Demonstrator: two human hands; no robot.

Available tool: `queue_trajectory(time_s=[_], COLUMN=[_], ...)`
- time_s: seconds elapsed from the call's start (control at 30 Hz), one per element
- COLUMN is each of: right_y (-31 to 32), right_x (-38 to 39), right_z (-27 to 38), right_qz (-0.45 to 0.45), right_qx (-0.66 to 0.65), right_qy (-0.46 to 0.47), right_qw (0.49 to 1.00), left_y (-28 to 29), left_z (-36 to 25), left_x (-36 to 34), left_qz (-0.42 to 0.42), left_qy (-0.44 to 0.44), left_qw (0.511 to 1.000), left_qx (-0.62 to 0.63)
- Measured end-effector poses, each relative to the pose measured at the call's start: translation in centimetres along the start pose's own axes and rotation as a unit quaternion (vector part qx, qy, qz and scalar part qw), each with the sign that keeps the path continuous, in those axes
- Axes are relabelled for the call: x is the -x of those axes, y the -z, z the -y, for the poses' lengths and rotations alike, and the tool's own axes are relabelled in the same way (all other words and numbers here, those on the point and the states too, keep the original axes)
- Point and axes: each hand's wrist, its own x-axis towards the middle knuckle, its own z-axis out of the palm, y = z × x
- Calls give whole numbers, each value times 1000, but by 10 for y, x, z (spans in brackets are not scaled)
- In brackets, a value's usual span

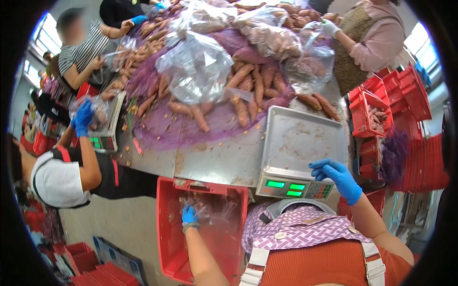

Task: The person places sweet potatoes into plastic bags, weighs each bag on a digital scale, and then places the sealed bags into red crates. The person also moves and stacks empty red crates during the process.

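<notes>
My left hand [190,215], in a blue glove, reaches down into a red plastic crate [164,229] below the table edge. Its fingers are curled at the side of a clear plastic bag [215,209] in the crate; what the bag contains is hard to make out. My right hand [338,178], also gloved in blue, hovers over the near right corner of a weighing scale [305,143]. Its fingers are stretched out and hold nothing. The scale's metal pan carries only dirt smudges, and its green displays are lit.
Sweet potatoes [245,81] lie heaped on purple netting [157,136], with clear bags [195,66] on top. Two loose sweet potatoes [319,104] lie behind the scale. Co-workers stand left and far right; a second scale [112,124] is at left. Red crates [372,117] are stacked at right.
</notes>
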Motion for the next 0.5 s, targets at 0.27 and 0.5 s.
queue_trajectory(time_s=[0.27,0.5], right_y=[24,86], right_x=[-32,-119], right_z=[-3,39], right_qz=[13,8], right_qx=[-4,107], right_qy=[23,121], right_qw=[1000,987], left_y=[-172,-250], left_z=[-147,-181], left_x=[67,58], left_qz=[-10,-17], left_qy=[-521,-367], left_qw=[784,603], left_qx=[-338,-708])
